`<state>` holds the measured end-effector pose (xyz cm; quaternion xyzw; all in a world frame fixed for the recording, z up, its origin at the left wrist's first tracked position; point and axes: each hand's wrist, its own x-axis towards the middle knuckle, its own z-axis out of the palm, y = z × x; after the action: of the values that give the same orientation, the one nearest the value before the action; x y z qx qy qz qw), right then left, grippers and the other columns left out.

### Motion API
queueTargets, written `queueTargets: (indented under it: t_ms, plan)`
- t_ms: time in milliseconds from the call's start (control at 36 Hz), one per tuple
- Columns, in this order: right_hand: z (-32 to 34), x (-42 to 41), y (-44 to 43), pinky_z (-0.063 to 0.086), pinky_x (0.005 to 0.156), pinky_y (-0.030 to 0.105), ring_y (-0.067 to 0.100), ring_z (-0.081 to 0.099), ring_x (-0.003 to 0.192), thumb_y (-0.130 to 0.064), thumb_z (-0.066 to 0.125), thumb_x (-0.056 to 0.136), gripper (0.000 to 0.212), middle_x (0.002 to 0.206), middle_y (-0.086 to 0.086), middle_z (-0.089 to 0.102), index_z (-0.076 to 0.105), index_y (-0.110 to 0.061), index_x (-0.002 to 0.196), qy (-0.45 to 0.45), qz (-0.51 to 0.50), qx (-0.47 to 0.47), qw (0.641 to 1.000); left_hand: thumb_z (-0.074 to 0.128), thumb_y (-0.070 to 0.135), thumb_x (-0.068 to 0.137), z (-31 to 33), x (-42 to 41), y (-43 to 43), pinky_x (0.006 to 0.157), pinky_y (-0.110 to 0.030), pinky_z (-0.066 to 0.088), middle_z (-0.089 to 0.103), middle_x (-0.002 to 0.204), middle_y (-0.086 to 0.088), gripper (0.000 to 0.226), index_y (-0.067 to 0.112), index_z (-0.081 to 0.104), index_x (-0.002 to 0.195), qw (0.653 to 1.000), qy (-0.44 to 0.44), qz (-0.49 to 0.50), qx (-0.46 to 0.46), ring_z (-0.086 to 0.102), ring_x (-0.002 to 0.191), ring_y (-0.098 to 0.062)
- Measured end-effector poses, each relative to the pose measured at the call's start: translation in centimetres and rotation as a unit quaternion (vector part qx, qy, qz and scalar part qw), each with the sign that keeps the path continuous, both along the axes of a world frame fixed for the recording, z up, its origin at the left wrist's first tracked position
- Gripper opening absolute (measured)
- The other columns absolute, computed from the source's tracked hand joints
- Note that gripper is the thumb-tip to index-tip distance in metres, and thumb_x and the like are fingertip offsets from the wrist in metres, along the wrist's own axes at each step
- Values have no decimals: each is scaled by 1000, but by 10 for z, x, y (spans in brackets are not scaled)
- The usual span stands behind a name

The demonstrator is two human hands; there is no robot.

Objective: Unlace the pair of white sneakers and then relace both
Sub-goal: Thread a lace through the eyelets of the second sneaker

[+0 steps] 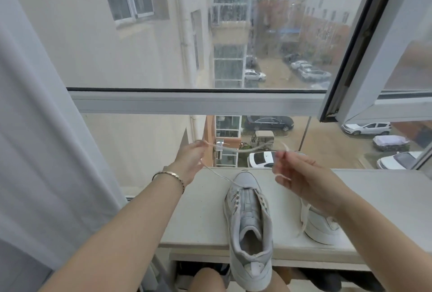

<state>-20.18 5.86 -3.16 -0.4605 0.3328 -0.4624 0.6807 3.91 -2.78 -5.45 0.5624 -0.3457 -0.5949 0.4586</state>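
White hi-top leather sneaker (248, 217) sits at 6 o'clock on the pale windowsill ledge (198, 212), toe pointing to 12, heel overhanging the ledge edge above my knee. Eyelets look mostly bare; the thin white lace (216, 174) comes out near the toe only.

My hands are well apart, one each side of the toe and raised above it. L hand (189, 160) is at approx 10 o'clock from the sneaker, fingertips pinching one lace end; the lace runs taut from there down to the toe eyelets. Thin gold bracelet (171, 174) on that wrist.

R hand (301, 176) is at approx 1 o'clock, fingers curled, pinching a lace end that sticks up past the fingertips; blurred, so can't tell the exact grip.

2nd white sneaker (321, 229) is at 3 o'clock from the first, under my R wrist, a loose lace strip hanging across it. Grey curtain (35, 128) hangs at 9 o'clock.
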Motion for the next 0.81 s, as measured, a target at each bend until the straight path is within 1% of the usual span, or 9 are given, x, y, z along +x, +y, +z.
queueTargets:
  t_ms: [56,111,167,250,333,417,500,611,806]
  plan:
    - [-2,6,-4,45,61,14,1,54,66,-33,61,74,21,67,-8,57,77,-22,82,46,-71,-4,996,49,10,94,10,-10,4,61,-23,40,45,78,2,10,15,57,98,979,-174,-107,9,43,68,-10]
    - [-6,13,-9,38,53,13,3,40,58,-33,63,71,25,60,-8,43,77,-17,86,74,-120,15,990,47,14,94,10,-19,13,52,-17,41,47,74,4,24,6,54,116,932,-317,-175,-5,44,62,-7]
    - [-12,19,-13,36,48,13,4,35,54,-28,65,73,30,58,-5,39,74,-9,94,73,-147,51,985,49,25,93,4,-29,30,36,-10,29,43,60,5,16,12,57,93,887,-399,-227,-42,38,52,-9]
    - [-22,28,-19,40,46,12,5,40,48,-14,62,85,16,54,-2,45,70,-4,93,63,-171,77,980,56,44,84,-14,-43,59,41,-18,26,35,48,11,36,21,41,60,858,-422,-289,-54,34,48,-10]
    - [-32,41,-22,45,49,12,4,51,46,-6,60,87,10,55,0,58,70,-6,89,78,-172,76,979,61,31,80,-32,-54,82,61,-24,46,60,75,8,11,22,61,87,848,-440,-285,-79,55,67,-9]
    - [-45,53,-24,50,53,17,7,62,55,-1,67,82,13,68,-1,68,70,-11,72,130,-191,69,971,52,18,83,-42,-54,91,74,-26,47,64,104,-1,27,21,59,109,836,-482,-243,-101,60,94,-21]
    - [-58,61,-26,49,49,20,6,60,53,0,73,76,25,71,-8,70,65,-12,55,184,-203,59,960,47,8,81,-44,-50,94,79,-27,47,65,109,-4,36,20,60,112,839,-471,-254,-100,59,100,-23]
    - [-75,66,-24,45,43,17,4,56,46,0,73,75,22,68,-7,69,64,-8,57,238,-204,92,945,46,7,80,-48,-46,104,83,-18,42,63,119,6,48,31,61,119,836,-475,-242,-130,56,109,-15]
    - [-75,54,-15,52,47,22,10,57,45,3,72,74,24,70,2,68,62,-5,54,243,-215,82,942,54,27,89,-54,-45,108,78,-16,42,67,109,15,30,43,63,112,830,-476,-225,-184,59,103,-9]
